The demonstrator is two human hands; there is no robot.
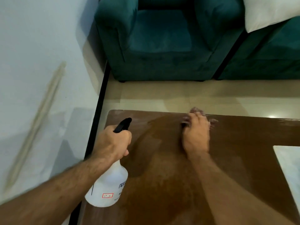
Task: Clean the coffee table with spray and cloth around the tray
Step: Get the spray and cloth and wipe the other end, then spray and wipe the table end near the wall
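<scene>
Nearest the lens, the left hand (116, 140) has its fingers wrapped round the neck of a white spray bottle (108, 184) with a black trigger head, held tilted over the near left corner of the brown coffee table (162, 184). Ahead of it, the right hand (195, 135) presses a blurred pale cloth (197, 111) flat at the table's far edge, the cloth peeking past the fingertips; whether those fingers curl cannot be told. Right of that hand lies the pale tray (289, 161), well apart.

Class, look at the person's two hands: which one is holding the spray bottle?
The left hand, gripping the white spray bottle by its neck. The right hand instead presses a cloth on the coffee table.
</scene>
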